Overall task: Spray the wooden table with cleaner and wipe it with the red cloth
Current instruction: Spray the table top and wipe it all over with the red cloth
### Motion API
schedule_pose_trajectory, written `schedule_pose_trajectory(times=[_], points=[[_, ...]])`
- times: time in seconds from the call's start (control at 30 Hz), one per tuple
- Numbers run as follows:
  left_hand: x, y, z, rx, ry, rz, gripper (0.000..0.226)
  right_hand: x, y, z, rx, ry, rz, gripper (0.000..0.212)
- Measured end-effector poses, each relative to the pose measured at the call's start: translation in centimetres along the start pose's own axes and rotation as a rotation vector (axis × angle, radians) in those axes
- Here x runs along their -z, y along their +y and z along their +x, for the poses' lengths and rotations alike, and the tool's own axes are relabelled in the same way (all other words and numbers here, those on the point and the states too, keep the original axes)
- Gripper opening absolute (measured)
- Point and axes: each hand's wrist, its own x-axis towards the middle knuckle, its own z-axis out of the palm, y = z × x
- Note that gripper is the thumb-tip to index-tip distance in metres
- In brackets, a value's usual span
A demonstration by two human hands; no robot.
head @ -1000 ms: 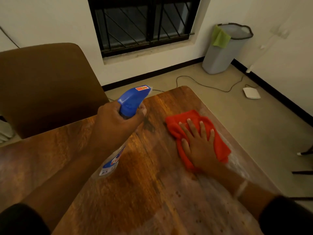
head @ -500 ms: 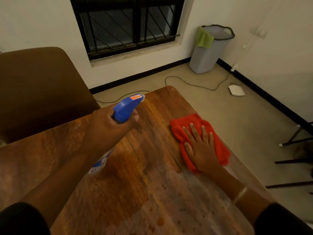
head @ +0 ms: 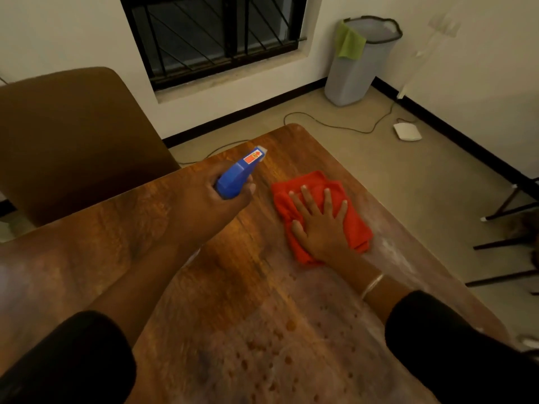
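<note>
one wooden table (head: 262, 287). on the table: one red cloth (head: 354, 220), two hands, one spray bottle (head: 237, 177). beyond the table: one chair (head: 73, 135), one grey bin (head: 358, 62), one green rag (head: 348, 43), one white device (head: 407, 132), one window (head: 215, 33).

The room is dim, under warm yellowish indoor light; the barred window (head: 215, 33) is dark and gives none. The wooden table (head: 262, 287) carries a soft sheen, and its near right part looks pale and hazy. Spots on that near surface are soft-edged. The left hand (head: 213, 205) is slightly smeared by motion. Both black sleeves (head: 67, 360) at the bottom corners lose all detail. Wide-angle distortion bends the baseboard (head: 248, 109) and the table's edges. The white walls are smooth and grainless.
</note>
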Motion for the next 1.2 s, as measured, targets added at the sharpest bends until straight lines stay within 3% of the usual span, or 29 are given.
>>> schedule_pose_trajectory(times=[0.13, 0.2, 0.27, 0.37, 0.5, 0.73, 0.87, 0.97, 1.07, 1.13, 1.2], points=[[0.4, 0.5, -1.9, -0.113, 0.000, 0.037, 0.011, -5.6, -9.0, -9.7, 0.315, 0.052, 0.000, 0.081], [1.0, 0.0, -3.1, -0.096, -0.027, 0.059, 0.011, -6.0, -8.8, -9.5, 0.393, 0.068, -0.031, 0.082], [2.4, -0.8, -4.3, -0.107, -0.030, 0.140, 0.021, -4.5, -6.0, -6.4, 0.297, 0.093, -0.041, 0.078], [4.7, -1.7, -6.8, -0.109, 0.011, 0.162, 0.014, -0.9, -1.2, -2.1, -0.037, 0.038, 0.003, 0.078], [6.7, -2.2, -9.4, -0.031, 0.209, 0.010, 0.016, -0.5, -4.6, -2.9, -0.159, 0.063, 0.049, 0.083], [9.4, -3.8, -10.5, 0.142, 0.361, -0.041, 0.019, -6.5, -24.3, -13.4, 0.288, 0.073, 0.126, 0.073], [11.5, -4.7, -11.7, 0.071, 0.425, 0.050, 0.025, -7.5, -25.0, -13.2, 0.456, 0.074, 0.109, 0.071], [13.8, -6.1, -12.5, 0.052, 0.494, 0.063, 0.028, -6.0, -20.7, -7.7, 0.369, 0.063, 0.092, 0.068], [15.6, -7.1, -13.2, 0.073, 0.489, -0.016, 0.013, -3.6, -16.6, -0.4, 0.130, 0.035, 0.111, 0.069], [16.0, -7.2, -13.3, 0.091, 0.476, -0.051, 0.018, -2.5, -17.1, 2.6, -0.029, 0.014, 0.135, 0.070], [16.0, -6.7, -13.2, 0.135, 0.444, -0.075, 0.021, -2.7, -21.1, 3.0, -0.047, 0.020, 0.127, 0.072]])
